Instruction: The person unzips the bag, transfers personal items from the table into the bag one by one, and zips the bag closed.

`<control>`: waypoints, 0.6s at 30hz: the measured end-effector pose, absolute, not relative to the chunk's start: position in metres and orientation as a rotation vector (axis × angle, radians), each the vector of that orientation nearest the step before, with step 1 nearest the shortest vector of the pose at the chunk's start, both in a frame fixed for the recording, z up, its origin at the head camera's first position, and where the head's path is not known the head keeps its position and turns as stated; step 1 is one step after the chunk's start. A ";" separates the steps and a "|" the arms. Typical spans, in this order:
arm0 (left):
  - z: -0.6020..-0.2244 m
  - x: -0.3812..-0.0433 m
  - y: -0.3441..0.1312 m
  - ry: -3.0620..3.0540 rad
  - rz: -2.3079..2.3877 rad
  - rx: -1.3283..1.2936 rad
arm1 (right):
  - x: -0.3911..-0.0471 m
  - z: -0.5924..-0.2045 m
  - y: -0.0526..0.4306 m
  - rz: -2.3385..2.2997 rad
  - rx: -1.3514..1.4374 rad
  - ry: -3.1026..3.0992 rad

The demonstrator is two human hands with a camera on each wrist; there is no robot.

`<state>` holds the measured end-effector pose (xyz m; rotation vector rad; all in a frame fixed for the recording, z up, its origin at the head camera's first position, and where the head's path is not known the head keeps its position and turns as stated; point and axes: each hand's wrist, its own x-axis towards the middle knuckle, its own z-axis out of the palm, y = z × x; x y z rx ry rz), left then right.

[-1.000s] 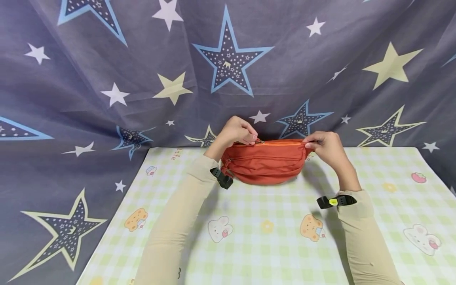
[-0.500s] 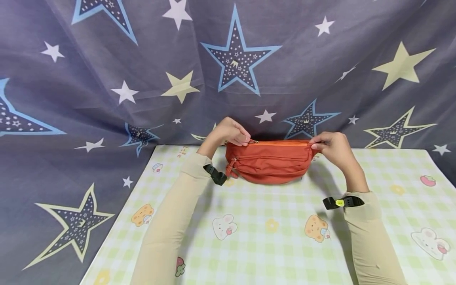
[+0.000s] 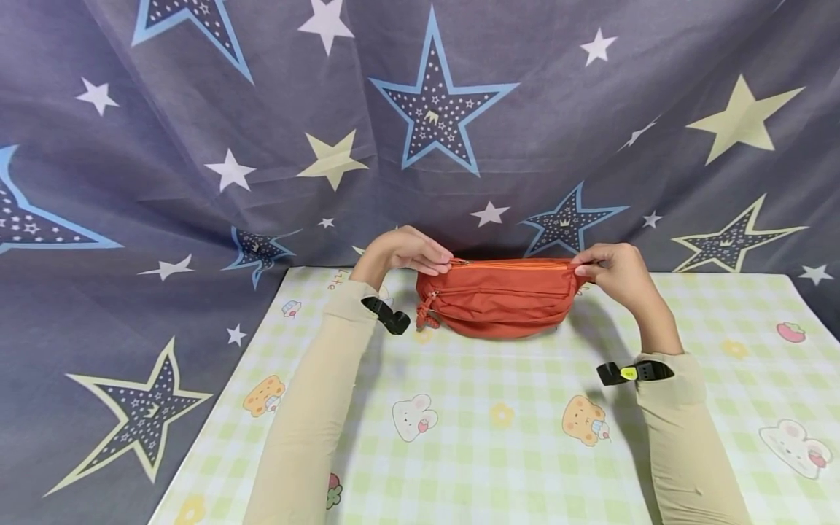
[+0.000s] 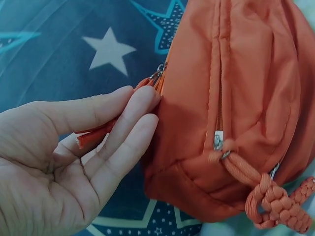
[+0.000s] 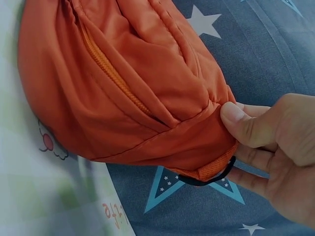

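An orange-red waist bag (image 3: 505,302) stands upright near the table's back edge, its top zipper facing up. At the bag's left end, my left hand (image 3: 416,251) pinches the cord zipper pull (image 4: 91,137) between thumb and fingers, close to the metal slider (image 4: 157,71). A second, braided pull (image 4: 275,206) hangs from the front pocket's zipper. My right hand (image 3: 610,270) grips the bag's upper right corner, thumb on the near side. Beside those fingers, a black ring (image 5: 197,182) sits on the end tab in the right wrist view.
The table (image 3: 459,467) wears a green-and-white checked cloth with cartoon prints. Right behind it hangs a dark curtain (image 3: 262,109) with stars. Black straps are worn on both wrists, over beige sleeves (image 3: 302,430).
My left hand has slid left along the bag's top with the zipper pull, and its fingers have straightened somewhat. My right hand keeps its hold on the corner. The head view has shifted slightly.
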<state>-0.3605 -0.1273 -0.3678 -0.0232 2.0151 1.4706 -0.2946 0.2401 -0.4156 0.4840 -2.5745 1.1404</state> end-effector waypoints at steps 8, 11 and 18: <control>-0.372 -0.363 -0.150 1.980 1.519 -0.040 | -0.295 -0.416 0.240 1.121 0.471 -2.590; -0.373 -0.363 -0.156 1.965 1.533 -0.049 | -0.295 -0.417 0.241 1.114 0.461 -2.599; -0.377 -0.362 -0.171 1.943 1.581 -0.091 | -0.295 -0.417 0.241 1.123 0.446 -2.608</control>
